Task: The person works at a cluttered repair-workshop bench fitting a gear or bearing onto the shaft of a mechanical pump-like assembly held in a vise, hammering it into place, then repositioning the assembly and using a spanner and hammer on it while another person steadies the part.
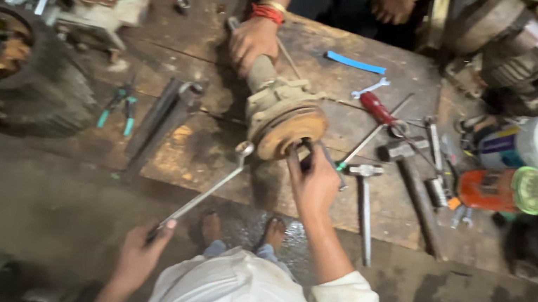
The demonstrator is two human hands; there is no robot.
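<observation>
On the worn wooden desk (197, 154), your right hand (314, 182) grips the rusty round pump flange (286, 129); your left hand (139, 256) is clamped on the long steel spanner (202, 194). Another person's hand (251, 40) steadies the shaft.

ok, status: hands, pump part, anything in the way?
Left hand holds long wrench. Right hand on pump housing flange. Another person's hand grips its shaft end. Hammers lie alongside.

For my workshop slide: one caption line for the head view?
Right hand on pump flange, left hand holding wrench; another person's hand steadies the shaft.
</observation>
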